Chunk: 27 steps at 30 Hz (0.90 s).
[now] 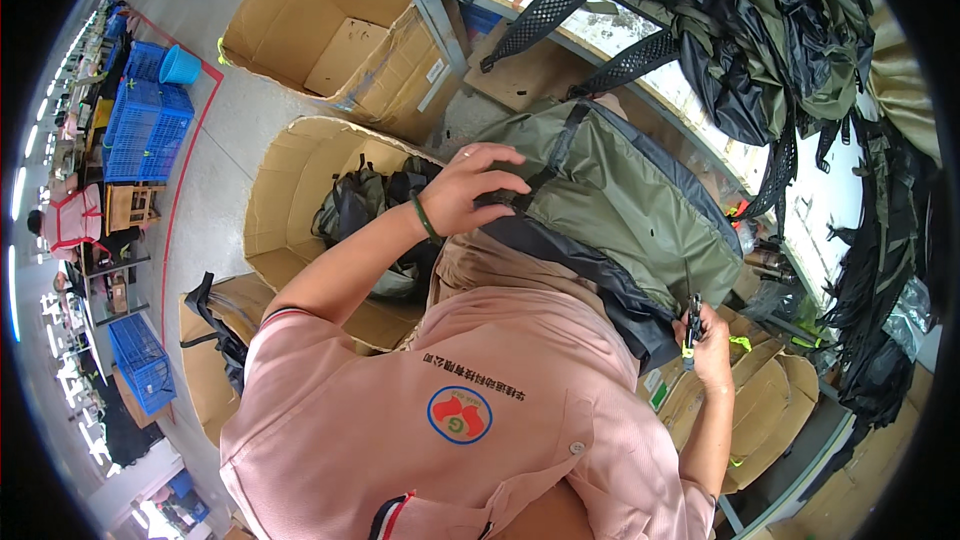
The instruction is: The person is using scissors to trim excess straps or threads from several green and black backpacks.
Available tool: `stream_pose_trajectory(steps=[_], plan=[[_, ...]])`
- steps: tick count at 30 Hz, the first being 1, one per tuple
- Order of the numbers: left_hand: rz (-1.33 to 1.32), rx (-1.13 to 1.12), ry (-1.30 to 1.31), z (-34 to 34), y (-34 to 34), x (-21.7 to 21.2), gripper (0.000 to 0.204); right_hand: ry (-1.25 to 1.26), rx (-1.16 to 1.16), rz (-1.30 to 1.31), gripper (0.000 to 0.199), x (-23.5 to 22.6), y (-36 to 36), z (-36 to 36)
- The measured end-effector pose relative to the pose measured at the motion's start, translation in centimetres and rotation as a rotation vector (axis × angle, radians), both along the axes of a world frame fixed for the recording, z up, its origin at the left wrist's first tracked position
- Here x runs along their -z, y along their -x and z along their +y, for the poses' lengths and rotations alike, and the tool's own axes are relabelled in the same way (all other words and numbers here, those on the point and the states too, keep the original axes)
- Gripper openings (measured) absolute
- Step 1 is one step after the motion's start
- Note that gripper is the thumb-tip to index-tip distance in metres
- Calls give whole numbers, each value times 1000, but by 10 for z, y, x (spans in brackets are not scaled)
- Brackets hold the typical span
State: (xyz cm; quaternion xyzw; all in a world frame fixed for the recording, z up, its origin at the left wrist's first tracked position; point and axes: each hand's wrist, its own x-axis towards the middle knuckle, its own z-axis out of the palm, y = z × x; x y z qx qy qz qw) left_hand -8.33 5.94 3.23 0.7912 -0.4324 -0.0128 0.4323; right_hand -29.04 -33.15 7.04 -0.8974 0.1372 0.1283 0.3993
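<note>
An olive-green and black fabric bag point(625, 205) lies across my lap, reaching up to the table edge. A black strip point(558, 148) crosses its left part. My left hand point(473, 188) is at the bag's left end, fingers curved and apart, close to the dark strip; whether the fingertips touch the cloth I cannot tell. By the lower right end of the bag, my right hand point(712, 345) is closed around a small pair of thread snips point(692, 325) with dark and yellow parts, pointing up beside the green cloth.
A white worktable point(800, 240) on the right bears a heap of green and black bags point(740, 30) with mesh straps. Left of me stand a carton point(275, 200) holding dark bags and another carton point(300, 0). Cardboard point(780, 400) lies at right. Blue crates point(148, 125) stand farther left.
</note>
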Motion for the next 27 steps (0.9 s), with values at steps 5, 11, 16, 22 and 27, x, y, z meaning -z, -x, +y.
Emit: stream_pose_trajectory(steps=[5,11,16,22,27], plan=[[151,176,52,-14,-9,4,21,-14,72,7,17,-3,1,-7],[1000,284,199,-45,-9,-21,22,416,-29,-220,30,-43,-38,15],[1146,339,210,-67,-8,-44,25,641,-388,-427,41,-81,-86,50],[1140,399,212,-79,-5,-50,26,699,-484,-467,41,-100,-107,63],[1142,416,197,-78,-4,-50,26,719,-514,-497,39,-99,-109,62]])
